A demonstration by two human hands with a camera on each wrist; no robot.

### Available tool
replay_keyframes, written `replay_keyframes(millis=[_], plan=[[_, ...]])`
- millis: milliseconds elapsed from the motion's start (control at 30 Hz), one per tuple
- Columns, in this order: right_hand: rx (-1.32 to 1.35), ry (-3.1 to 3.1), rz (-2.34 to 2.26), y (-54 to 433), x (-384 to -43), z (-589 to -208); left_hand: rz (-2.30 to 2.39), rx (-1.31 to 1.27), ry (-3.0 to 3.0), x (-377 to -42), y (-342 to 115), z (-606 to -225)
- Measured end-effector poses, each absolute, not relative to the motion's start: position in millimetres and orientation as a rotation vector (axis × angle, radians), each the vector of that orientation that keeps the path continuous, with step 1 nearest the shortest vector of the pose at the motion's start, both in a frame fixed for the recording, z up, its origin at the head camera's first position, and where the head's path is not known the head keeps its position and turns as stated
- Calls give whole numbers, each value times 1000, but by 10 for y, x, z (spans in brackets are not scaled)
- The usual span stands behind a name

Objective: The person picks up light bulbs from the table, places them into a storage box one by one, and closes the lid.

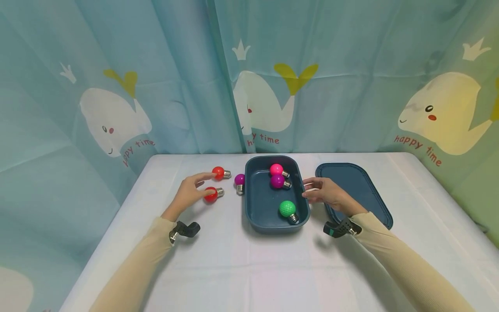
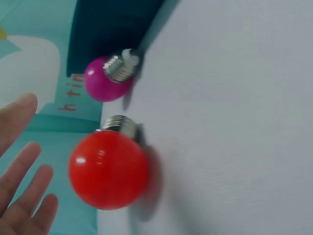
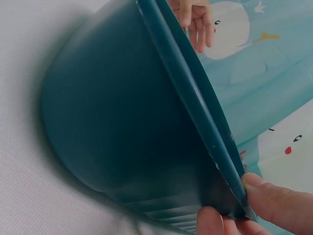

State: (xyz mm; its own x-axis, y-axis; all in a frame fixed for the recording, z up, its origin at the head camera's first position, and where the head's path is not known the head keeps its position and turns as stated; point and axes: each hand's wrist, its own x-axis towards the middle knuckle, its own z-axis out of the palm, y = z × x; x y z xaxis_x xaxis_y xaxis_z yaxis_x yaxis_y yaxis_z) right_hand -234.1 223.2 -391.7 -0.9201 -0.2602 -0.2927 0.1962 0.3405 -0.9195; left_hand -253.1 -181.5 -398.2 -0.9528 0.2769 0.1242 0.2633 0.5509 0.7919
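My left hand [image 1: 188, 191] hovers with thumb and fingers spread apart, holding nothing. Close by its fingertips lie an orange-red light bulb [image 1: 218, 173] and a red light bulb [image 1: 210, 195]. Between them and the dark blue box [image 1: 258, 210] rests a purple bulb [image 1: 239, 179], right by the box's left wall. My right hand [image 1: 326, 193] pinches the box's right rim, the thumb [image 3: 274, 198] on top and inside, the other fingers against the outer wall. Inside the box are a pink bulb [image 1: 276, 169], another purple bulb [image 1: 277, 181] and a green textured bulb [image 1: 287, 208].
A flat dark blue lid [image 1: 356, 186] lies on the white table [image 1: 249, 268] to the right of the box, partly behind my right hand. A light blue curtain [image 1: 187, 108] printed with whales hangs along the table's far edge.
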Motion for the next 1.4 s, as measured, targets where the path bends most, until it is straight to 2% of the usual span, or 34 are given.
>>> replay_keyframes(millis=[567,967,1400], plan=[[-54,2218,-1607,2231,-2348,-3932,1316,275,2805,-2520,-1867,-4167],[-44,2222,-1603,2221,-2353,-3922,1272,253,2755,-2562,-1888,-4275],[-90,2213,-1606,2235,-2336,-3907,1281,351,2734,-2536,-1913,-4333]])
